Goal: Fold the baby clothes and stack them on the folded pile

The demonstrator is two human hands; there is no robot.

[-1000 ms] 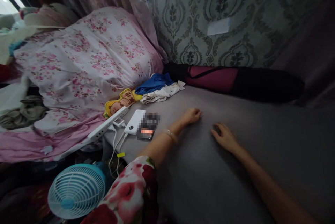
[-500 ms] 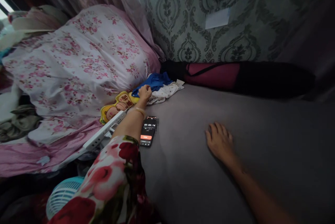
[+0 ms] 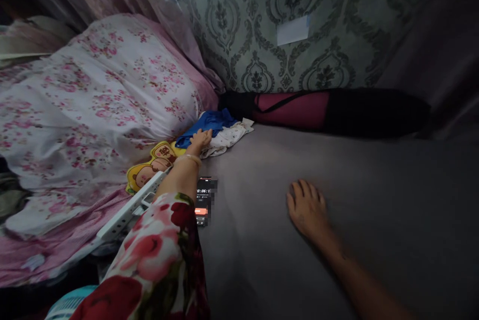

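Note:
My left hand [image 3: 201,139], a bangle on its wrist, is over the near edge of a blue cloth [image 3: 215,121] and a white spotted cloth [image 3: 228,139]. Its fingers are spread apart, with nothing held between them. Flat on the grey surface [image 3: 258,200], palm down and fingers apart, lies my right hand [image 3: 307,206]. A phone [image 3: 202,202] with a lit timer screen rests beside my left forearm, which partly covers it. The yellow cartoon cushion [image 3: 151,165] is left of my left wrist.
A white power strip [image 3: 127,206] runs along the left edge of the grey surface. Floral bedding [image 3: 86,90] is heaped at the left. Against the patterned wall lies a long black and maroon bag [image 3: 295,110]. A turquoise fan [image 3: 71,302] shows at the lower left.
The fingers of my left hand, curled before, have opened out over the cloths. The view has shifted somewhat to the right. My right hand is still flat on the surface.

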